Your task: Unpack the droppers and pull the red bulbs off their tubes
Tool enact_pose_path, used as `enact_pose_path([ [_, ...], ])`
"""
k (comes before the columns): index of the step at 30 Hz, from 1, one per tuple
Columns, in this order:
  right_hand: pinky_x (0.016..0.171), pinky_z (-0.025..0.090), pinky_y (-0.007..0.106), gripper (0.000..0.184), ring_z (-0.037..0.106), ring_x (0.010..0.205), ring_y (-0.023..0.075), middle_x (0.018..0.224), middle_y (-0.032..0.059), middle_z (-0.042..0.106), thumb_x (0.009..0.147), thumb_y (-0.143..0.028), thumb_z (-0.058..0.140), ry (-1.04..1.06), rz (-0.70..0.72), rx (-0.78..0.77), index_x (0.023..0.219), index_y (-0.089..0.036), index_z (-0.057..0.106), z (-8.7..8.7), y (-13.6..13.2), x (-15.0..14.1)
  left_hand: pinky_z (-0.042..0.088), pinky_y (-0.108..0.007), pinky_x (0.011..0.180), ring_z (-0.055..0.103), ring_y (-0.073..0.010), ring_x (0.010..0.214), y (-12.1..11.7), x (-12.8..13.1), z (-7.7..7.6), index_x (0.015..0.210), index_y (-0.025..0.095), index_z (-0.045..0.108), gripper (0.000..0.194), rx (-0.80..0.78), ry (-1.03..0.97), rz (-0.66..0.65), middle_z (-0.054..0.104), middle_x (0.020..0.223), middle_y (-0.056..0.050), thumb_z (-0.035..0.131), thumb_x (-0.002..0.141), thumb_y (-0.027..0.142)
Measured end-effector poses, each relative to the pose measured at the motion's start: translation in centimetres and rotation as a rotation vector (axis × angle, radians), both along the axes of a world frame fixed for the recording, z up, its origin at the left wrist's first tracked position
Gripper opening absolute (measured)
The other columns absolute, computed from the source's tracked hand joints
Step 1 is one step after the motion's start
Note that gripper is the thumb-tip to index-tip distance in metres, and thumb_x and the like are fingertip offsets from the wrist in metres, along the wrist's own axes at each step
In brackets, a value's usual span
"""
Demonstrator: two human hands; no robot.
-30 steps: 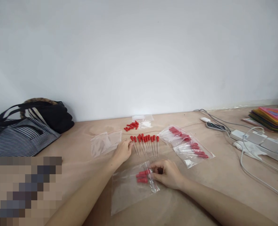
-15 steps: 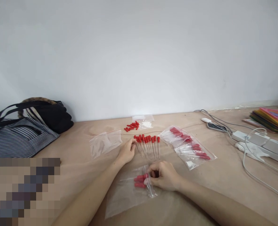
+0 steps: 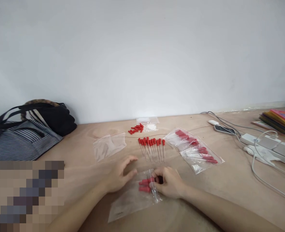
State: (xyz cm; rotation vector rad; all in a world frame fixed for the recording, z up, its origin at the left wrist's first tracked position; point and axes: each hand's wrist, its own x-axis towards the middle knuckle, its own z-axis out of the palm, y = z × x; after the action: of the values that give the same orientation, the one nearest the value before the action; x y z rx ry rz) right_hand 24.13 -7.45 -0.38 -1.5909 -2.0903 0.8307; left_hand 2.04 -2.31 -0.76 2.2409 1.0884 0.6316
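Observation:
A clear zip-lock bag (image 3: 128, 203) lies flat in front of me, with red dropper bulbs (image 3: 145, 189) showing through the plastic near its mouth. My right hand (image 3: 170, 182) pinches the bag at its mouth, its fingers curled beside the bulbs. At the bag's upper left, my left hand (image 3: 120, 174) is empty, thumb and fingers apart. Just beyond both hands lies a row of droppers (image 3: 154, 151) with red bulbs pointing away and thin clear stems towards me. Whether my right fingers also grip a dropper inside the bag is hidden.
Filled dropper bags (image 3: 193, 149) overlap at right. An empty zip-lock bag (image 3: 109, 145) is at left. Loose red bulbs (image 3: 136, 129) and clear stems (image 3: 150, 127) sit near the wall. Power strips (image 3: 265, 143) with cables occupy the right, a striped bag (image 3: 23, 140) the left.
My left hand has drawn back from the dropper row towards me, opening beside the bag. My right hand stays at the bag's mouth. The camera view has shifted slightly.

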Motion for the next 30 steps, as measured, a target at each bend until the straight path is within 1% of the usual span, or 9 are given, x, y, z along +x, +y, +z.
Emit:
enact_pose_path([
  [3,0.055,0.027,0.021,0.013,0.052,0.06,0.0092,0.064,-0.0058,0.061,0.069,-0.036,0.058,0.004,-0.007,0.021,0.069,-0.025,0.065,0.1,-0.1,-0.1,0.031,-0.043,0.102,0.038,-0.0284,0.122,-2.8,-1.2,0.9,0.131,0.024,0.033,0.069,0.008,0.147,-0.126,0.039,0.136,-0.008,0.055,0.073,0.053],
  [5,0.055,0.027,0.021,0.018,0.052,0.062,0.0097,0.066,-0.0051,0.06,0.07,-0.042,0.058,0.009,0.006,0.038,0.068,-0.025,0.065,0.2,-0.1,-0.2,0.028,-0.045,0.104,0.034,-0.0301,0.124,-3.7,-1.4,1.1,0.135,0.025,0.026,0.076,0.02,0.257,-0.17,0.035,0.139,-0.008,0.057,0.072,0.054],
  [9,0.054,0.025,0.022,0.026,0.052,0.065,0.0113,0.072,-0.0044,0.06,0.061,-0.05,0.064,0.009,0.051,0.045,0.076,-0.029,0.067,0.1,-0.2,-0.7,0.026,-0.049,0.104,0.033,-0.029,0.125,-3.9,-0.7,0.8,0.136,0.024,0.026,0.065,0.07,0.357,-0.155,0.038,0.137,-0.008,0.052,0.079,0.044],
  [13,0.053,0.024,0.022,0.029,0.052,0.067,0.0127,0.074,-0.0041,0.059,0.05,-0.047,0.07,-0.013,0.073,0.085,0.071,-0.027,0.065,-0.2,-0.5,-1.3,0.026,-0.05,0.104,0.036,-0.0277,0.124,-3.7,-0.1,0.8,0.135,0.023,0.029,0.061,0.089,0.344,-0.159,0.04,0.135,-0.009,0.051,0.081,0.039],
  [18,0.057,0.03,0.022,0.011,0.052,0.068,0.0126,0.071,-0.003,0.059,0.059,-0.027,0.06,0.014,0.069,0.134,0.068,-0.021,0.058,0.0,-0.7,-1.1,0.026,-0.049,0.105,0.036,-0.0273,0.124,-3.9,0.0,1.4,0.135,0.023,0.029,0.061,0.089,0.353,-0.157,0.041,0.135,-0.009,0.052,0.08,0.037],
  [21,0.056,0.032,0.02,0.01,0.05,0.061,0.0106,0.066,-0.0027,0.057,0.06,-0.019,0.056,0.084,0.091,0.113,0.071,-0.019,0.056,0.3,-0.6,-0.4,0.026,-0.048,0.105,0.037,-0.0273,0.124,-4.0,0.0,1.6,0.134,0.023,0.03,0.061,0.086,0.369,-0.164,0.041,0.135,-0.008,0.053,0.079,0.036],
  [24,0.055,0.033,0.019,0.016,0.048,0.06,0.01,0.068,-0.0025,0.055,0.061,-0.02,0.058,0.145,0.15,0.112,0.077,-0.018,0.056,0.3,-0.5,0.2,0.025,-0.048,0.105,0.036,-0.0273,0.124,-3.9,0.0,1.6,0.134,0.022,0.031,0.06,0.094,0.38,-0.177,0.04,0.136,-0.008,0.051,0.08,0.037],
  [27,0.058,0.034,0.02,0.025,0.049,0.065,0.0114,0.075,-0.0014,0.056,0.06,-0.03,0.065,0.146,0.195,0.151,0.082,-0.02,0.059,0.0,-0.3,0.2,0.024,-0.048,0.106,0.035,-0.027,0.125,-3.9,0.0,1.4,0.134,0.022,0.031,0.059,0.101,0.381,-0.196,0.039,0.136,-0.008,0.05,0.081,0.036],
  [30,0.058,0.033,0.021,0.02,0.048,0.065,0.0112,0.073,-0.002,0.054,0.06,-0.026,0.065,0.119,0.177,0.173,0.078,-0.02,0.06,-0.3,-0.3,-0.1,0.023,-0.049,0.106,0.033,-0.0265,0.126,-3.9,0.0,1.5,0.135,0.021,0.031,0.058,0.092,0.409,-0.203,0.037,0.137,-0.008,0.049,0.082,0.038],
])
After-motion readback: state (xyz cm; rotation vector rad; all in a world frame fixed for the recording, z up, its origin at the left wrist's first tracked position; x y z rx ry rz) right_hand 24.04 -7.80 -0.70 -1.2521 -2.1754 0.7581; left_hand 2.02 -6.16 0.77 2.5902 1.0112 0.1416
